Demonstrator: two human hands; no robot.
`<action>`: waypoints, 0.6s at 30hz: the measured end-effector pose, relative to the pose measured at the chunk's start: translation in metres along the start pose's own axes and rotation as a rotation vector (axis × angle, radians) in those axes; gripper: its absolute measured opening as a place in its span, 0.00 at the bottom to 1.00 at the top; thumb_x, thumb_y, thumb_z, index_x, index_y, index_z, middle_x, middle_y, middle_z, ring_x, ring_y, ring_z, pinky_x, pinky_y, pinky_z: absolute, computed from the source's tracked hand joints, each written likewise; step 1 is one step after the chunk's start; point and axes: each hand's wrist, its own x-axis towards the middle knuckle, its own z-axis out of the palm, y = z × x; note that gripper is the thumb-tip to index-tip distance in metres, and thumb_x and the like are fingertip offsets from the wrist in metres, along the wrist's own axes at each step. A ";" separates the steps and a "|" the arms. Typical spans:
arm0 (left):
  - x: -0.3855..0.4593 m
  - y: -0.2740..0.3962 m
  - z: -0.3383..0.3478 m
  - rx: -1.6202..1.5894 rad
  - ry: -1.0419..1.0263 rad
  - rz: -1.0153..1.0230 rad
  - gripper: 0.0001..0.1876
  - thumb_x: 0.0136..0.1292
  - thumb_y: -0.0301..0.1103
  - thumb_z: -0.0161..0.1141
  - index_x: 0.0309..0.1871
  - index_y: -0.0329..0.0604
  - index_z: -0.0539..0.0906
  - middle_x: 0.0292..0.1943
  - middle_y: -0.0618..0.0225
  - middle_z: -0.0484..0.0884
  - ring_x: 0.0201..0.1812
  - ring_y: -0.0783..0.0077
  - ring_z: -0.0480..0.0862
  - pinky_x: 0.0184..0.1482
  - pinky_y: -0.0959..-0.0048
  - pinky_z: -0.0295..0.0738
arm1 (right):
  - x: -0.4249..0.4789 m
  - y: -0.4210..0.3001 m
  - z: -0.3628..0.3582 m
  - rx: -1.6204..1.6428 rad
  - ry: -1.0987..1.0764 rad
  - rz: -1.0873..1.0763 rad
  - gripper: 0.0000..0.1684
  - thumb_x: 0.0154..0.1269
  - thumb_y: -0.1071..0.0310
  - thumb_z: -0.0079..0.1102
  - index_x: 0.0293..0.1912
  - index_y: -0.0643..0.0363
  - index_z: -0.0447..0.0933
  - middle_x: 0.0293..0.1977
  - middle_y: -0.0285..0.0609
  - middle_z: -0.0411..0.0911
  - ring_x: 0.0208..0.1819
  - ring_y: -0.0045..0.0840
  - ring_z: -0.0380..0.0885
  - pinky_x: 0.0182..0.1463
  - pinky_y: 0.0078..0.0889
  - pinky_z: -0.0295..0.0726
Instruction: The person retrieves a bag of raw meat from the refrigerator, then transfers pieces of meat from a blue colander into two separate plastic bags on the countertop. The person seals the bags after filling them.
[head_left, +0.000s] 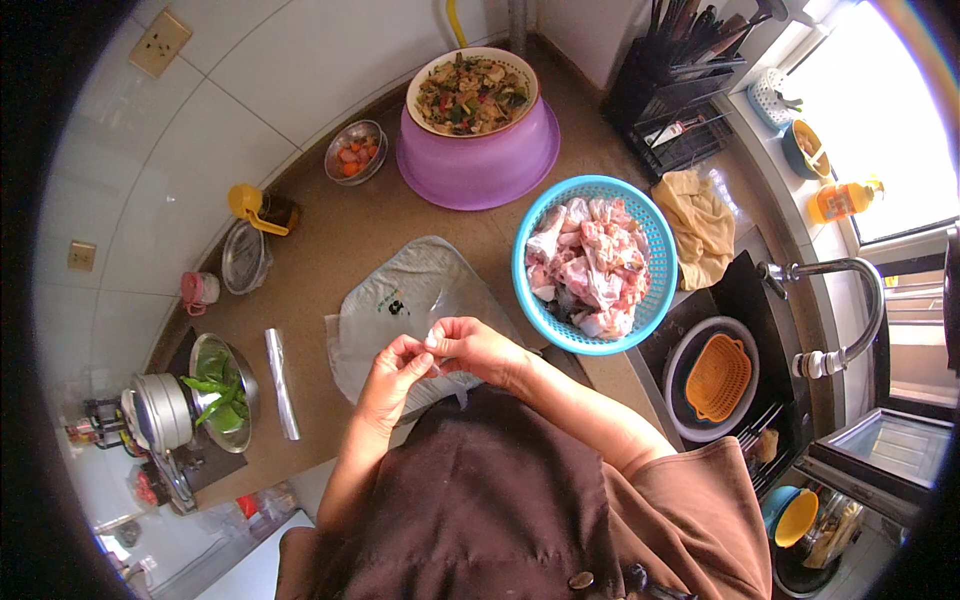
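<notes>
My left hand and my right hand meet in front of my apron, fingertips pinching the edge of a thin clear plastic bag or film. Most of the plastic is hard to make out against what lies beneath. Below it a pale cloth or mat with a small dark printed mark is spread on the brown countertop. To the right of my hands stands a blue plastic colander filled with raw, bony meat pieces.
A bowl of cooked food rests on an upturned purple basin. Left are a silver roll, a metal bowl with green peppers, and a pot. A tan cloth lies near the sink faucet.
</notes>
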 end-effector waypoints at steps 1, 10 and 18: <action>-0.001 0.000 -0.002 -0.067 0.000 -0.016 0.03 0.60 0.29 0.55 0.35 0.42 0.73 0.31 0.68 0.78 0.35 0.73 0.79 0.43 0.71 0.75 | 0.002 -0.001 -0.001 -0.013 -0.003 -0.004 0.11 0.61 0.62 0.56 0.28 0.57 0.70 0.24 0.33 0.73 0.27 0.17 0.72 0.33 0.22 0.74; -0.010 0.010 -0.007 -0.470 0.208 0.041 0.02 0.62 0.30 0.50 0.34 0.45 0.72 0.31 0.66 0.78 0.37 0.67 0.79 0.47 0.61 0.74 | 0.020 0.002 -0.005 -0.812 0.378 -0.325 0.07 0.56 0.68 0.55 0.27 0.62 0.70 0.20 0.41 0.72 0.24 0.21 0.71 0.29 0.27 0.73; -0.041 0.044 -0.021 -0.872 0.375 0.136 0.07 0.63 0.33 0.50 0.28 0.45 0.72 0.15 0.79 0.62 0.18 0.81 0.64 0.33 0.74 0.71 | 0.044 -0.009 -0.025 -0.129 0.636 -0.181 0.09 0.63 0.66 0.44 0.29 0.59 0.66 0.21 0.41 0.71 0.19 0.28 0.72 0.22 0.31 0.75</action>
